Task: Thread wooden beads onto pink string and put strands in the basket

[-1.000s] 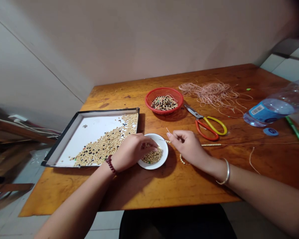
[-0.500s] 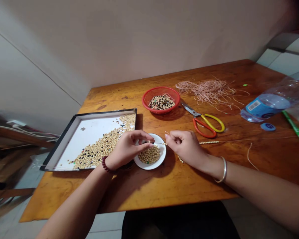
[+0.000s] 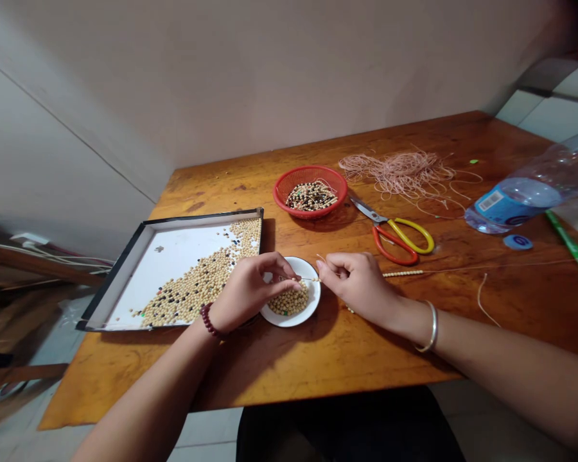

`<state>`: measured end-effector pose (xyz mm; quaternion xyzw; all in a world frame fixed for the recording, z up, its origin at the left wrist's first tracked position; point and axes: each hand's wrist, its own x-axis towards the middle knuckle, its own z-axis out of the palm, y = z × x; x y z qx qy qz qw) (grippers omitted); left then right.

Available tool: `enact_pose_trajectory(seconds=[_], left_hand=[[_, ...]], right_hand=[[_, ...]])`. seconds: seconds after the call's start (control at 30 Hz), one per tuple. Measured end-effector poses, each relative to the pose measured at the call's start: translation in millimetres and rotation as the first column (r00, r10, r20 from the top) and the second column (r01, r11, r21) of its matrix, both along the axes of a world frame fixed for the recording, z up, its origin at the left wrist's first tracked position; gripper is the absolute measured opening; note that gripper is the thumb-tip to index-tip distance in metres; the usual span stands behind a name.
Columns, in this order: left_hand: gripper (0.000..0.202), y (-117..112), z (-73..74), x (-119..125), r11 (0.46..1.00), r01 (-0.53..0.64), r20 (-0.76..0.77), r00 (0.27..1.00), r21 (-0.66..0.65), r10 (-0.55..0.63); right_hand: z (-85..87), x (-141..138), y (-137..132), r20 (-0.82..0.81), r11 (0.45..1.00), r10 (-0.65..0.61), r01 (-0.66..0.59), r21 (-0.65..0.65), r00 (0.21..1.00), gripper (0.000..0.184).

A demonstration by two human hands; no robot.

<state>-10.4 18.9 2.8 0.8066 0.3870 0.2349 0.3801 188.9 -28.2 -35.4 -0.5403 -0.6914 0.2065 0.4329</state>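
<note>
My left hand (image 3: 253, 289) hovers over a small white dish (image 3: 313, 301) of pale beads, its thumb and forefinger pinched on one bead at the tip of a thin needle. My right hand (image 3: 359, 282) is closed on the needle's other end just right of the dish. A string of threaded beads (image 3: 403, 273) trails from that hand to the right along the wooden table (image 3: 318, 359). The bead between my left fingers is too small to see clearly.
A black-rimmed white tray (image 3: 168, 256) with many pale beads lies left. Behind are a red basket (image 3: 311, 179) of mixed beads, scissors (image 3: 397, 237) with yellow and red handles, a tangle of pink cord (image 3: 404, 173), a lying plastic bottle (image 3: 525, 199) and its blue cap (image 3: 517, 242).
My left hand has lifted out of the dish with its fingers pinched and come up to the needle tip. My right hand stays on the needle, shifted slightly left.
</note>
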Motion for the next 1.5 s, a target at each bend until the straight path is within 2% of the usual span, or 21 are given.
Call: enact_pose_trajectory(seconds=[0.17, 0.47, 0.87, 1.5], left_hand=[[0.013, -0.9, -0.8, -1.2, 0.999, -0.011, -0.054, 0.998, 0.034, 0.013], [0.014, 1.0, -1.4, -0.1, 1.0, -0.024, -0.035, 0.999, 0.013, 0.025], [0.016, -3.3, -1.2, 0.5, 0.996, 0.005, -0.079, 0.997, 0.093, 0.002], [0.018, -4.4, -2.1, 0.4, 0.994, 0.017, -0.091, 0.996, 0.107, -0.007]], right_hand=[[0.1, 0.3, 0.1, 0.014, 1.0, 0.0, 0.0, -0.001, 1.0, 0.041], [0.5, 0.9, -0.5, 0.016, 1.0, -0.009, 0.009, 0.015, 1.0, 0.04], [3.5, 0.7, -1.9, 0.04, 1.0, 0.004, -0.005, 0.009, 0.999, 0.038], [4.5, -0.9, -2.1, 0.069, 1.0, -0.029, 0.028, 0.011, 0.997, 0.038]])
